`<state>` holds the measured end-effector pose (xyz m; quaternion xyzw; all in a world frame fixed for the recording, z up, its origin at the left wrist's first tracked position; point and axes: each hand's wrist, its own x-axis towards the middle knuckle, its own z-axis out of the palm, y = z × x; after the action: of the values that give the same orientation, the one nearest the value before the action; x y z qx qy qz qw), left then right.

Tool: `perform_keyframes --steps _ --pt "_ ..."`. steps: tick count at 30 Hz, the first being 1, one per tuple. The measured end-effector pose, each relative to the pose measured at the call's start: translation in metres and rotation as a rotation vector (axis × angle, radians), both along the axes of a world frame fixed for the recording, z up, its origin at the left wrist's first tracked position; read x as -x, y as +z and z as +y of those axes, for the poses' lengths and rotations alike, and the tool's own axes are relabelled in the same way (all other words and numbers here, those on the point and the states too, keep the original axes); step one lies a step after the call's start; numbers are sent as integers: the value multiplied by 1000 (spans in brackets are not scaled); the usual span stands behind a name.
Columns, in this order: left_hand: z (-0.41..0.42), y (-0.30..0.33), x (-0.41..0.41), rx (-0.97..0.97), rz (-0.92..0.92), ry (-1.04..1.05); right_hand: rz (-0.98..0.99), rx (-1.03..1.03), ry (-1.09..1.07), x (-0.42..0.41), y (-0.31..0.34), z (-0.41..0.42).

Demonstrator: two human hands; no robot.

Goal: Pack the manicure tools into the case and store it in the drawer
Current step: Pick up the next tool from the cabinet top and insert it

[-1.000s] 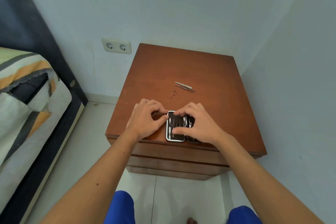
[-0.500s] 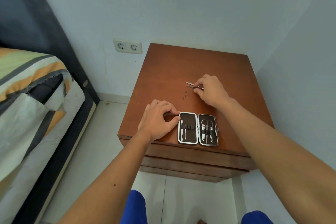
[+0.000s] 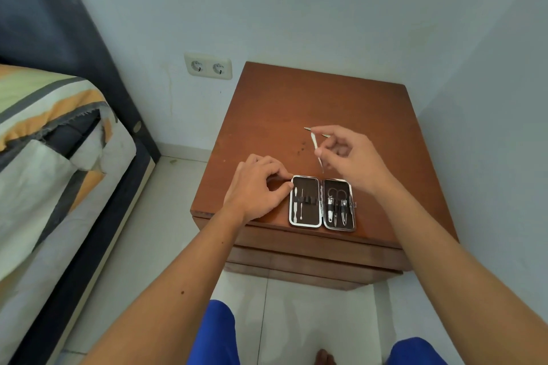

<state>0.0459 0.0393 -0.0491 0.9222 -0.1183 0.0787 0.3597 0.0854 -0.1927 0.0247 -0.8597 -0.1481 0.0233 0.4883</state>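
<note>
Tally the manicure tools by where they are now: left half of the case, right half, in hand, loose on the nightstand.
Left half of the case: 2
Right half: 3
In the right hand: 1 slim tool
Loose on the nightstand: 1
Total: 7

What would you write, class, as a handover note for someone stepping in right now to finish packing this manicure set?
Left hand: fingertips pinch the left edge of the open manicure case, steadying it.
Right hand: holds a thin metal tool above the nightstand, just behind the case.
Another thin tool lies on the nightstand, partly hidden by the right hand.
Done: the case lies open near the front edge; scissors and other tools sit in their loops.
Left: slot in the held tool, pack the other, close the case, put it in a drawer.
</note>
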Motion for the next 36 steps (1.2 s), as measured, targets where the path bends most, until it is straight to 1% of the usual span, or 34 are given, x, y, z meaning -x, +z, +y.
perform_keyframes --steps 3,6,13,18,24,27,29,32,36 --pt "0 -1 0 -5 -3 2 59 -49 36 14 -11 2" --pt "-1 -1 0 -3 -6 2 55 -26 14 17 -24 2" --pt "-1 -2 -1 -8 -6 0 92 -105 -1 21 -32 4" --pt "-1 -2 0 -15 -7 2 92 -114 -28 24 -37 6" --pt "-1 0 0 -16 1 -1 68 44 -17 26 -43 4" --pt "-1 -1 0 -9 -2 4 -2 172 -27 29 -46 1" --pt "-1 -1 0 -14 -5 4 -27 264 8 33 -47 -2" --pt "0 0 0 -20 -6 0 -8 361 104 38 -48 -8" --pt "0 0 1 -17 -4 -1 -36 398 153 45 -40 -13"
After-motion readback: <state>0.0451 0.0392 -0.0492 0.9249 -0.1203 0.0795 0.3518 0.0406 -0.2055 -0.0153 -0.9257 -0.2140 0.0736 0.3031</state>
